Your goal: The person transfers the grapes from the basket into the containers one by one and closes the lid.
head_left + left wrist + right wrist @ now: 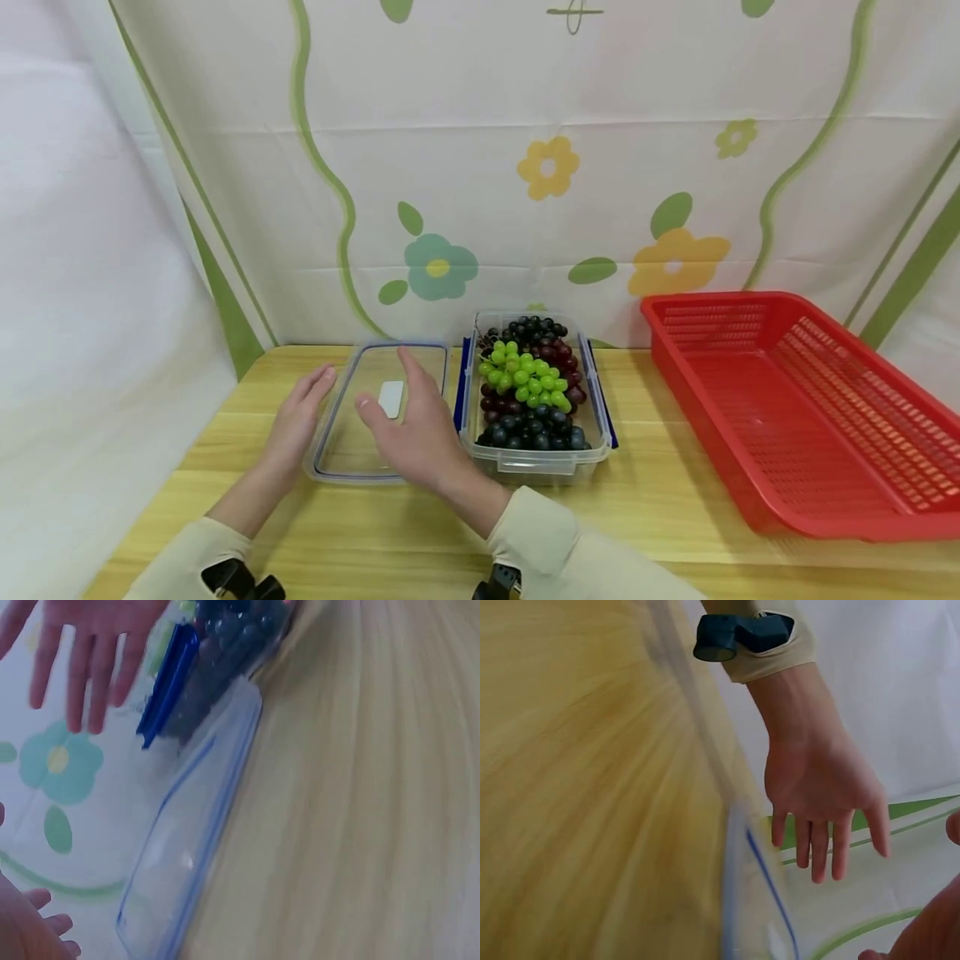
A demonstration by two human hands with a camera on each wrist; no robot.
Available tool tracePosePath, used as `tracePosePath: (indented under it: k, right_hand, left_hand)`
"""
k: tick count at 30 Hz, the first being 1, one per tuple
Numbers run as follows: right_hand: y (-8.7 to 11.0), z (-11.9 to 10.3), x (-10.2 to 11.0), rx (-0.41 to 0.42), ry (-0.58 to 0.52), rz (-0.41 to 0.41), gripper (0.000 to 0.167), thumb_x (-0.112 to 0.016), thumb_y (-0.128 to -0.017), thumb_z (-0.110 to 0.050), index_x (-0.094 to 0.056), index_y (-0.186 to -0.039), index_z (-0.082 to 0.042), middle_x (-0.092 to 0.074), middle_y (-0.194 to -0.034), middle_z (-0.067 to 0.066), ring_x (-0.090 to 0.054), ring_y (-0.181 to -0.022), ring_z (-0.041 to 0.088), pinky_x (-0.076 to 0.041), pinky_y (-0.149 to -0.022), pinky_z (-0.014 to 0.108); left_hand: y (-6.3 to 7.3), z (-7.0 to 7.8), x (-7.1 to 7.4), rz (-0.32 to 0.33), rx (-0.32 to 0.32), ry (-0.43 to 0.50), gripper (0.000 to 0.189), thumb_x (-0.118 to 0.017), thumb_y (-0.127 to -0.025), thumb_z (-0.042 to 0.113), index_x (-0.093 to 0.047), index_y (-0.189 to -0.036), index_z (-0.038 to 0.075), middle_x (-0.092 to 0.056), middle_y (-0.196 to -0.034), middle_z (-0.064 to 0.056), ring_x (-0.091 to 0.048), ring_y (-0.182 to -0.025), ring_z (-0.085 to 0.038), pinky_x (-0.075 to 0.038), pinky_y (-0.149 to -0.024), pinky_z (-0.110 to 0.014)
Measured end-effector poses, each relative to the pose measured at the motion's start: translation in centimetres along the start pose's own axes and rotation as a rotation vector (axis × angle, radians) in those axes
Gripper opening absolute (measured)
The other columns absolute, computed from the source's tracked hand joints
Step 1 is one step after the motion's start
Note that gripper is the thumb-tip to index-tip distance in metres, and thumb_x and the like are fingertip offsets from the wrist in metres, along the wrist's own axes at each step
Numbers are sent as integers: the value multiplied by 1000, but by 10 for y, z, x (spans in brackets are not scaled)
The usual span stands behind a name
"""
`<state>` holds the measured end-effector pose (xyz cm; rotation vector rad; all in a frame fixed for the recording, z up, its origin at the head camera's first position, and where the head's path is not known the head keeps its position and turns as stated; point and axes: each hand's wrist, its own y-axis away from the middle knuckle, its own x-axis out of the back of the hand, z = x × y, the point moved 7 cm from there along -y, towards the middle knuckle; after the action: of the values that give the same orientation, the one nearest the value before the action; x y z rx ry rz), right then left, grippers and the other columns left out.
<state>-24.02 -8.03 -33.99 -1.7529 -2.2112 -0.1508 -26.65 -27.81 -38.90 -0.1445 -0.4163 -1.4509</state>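
Observation:
Both bare hands are over the clear lid with a blue seal, which lies flat on the wooden table. The left hand is beside the lid's left edge, its fingers extended and holding nothing. Over the lid's right half, the right hand spreads its thumb away from straight fingers, also with nothing in it. Just right of the lid stands a clear plastic container with blue side clips. Inside it are green grapes on top of dark red grapes, with black grapes at the front and back.
A large red plastic basket stands at the right of the wooden table. Behind the table hangs a white cloth printed with flowers and green stems. A white label shows on the lid.

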Motion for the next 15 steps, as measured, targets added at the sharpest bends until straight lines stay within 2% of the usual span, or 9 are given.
tracePosePath:
  k: [3,8,13,15]
  right_hand:
    - [-3,12,-9,-53,15,12,87,-63,-100,-56,-21,-170,-27,-22,-178,8,-25,-163,34,-27,-128,66]
    - [-10,29,-16,-162,64,70,91,-66,-98,-55,-23,-170,-21,-9,-179,18,-15,-165,42,-26,-127,70]
    - [-16,40,-15,-209,59,92,93,-69,-97,-53,-22,-170,-21,-5,-178,23,-23,-161,49,-34,-123,69]
    - [-16,44,-13,-232,57,93,93,-70,-97,-51,-21,-171,-20,-4,-178,25,-27,-159,51,-37,-122,67]
  left_hand:
    - [1,-10,8,-18,35,7,86,-32,-107,70,-11,-172,17,-7,-181,-12,-5,-166,-43,-8,-132,-68]
    - [-3,-18,14,-59,58,48,86,-33,-109,66,-6,-172,14,0,-180,-15,-4,-165,-48,-8,-132,-67]
    - [-5,-17,10,-119,41,94,85,-34,-112,59,1,-171,9,1,-180,-16,-4,-167,-42,-13,-135,-58]
    - [-5,-18,7,-148,39,114,87,-33,-112,58,6,-170,6,2,-179,-19,-3,-167,-41,-12,-136,-55]
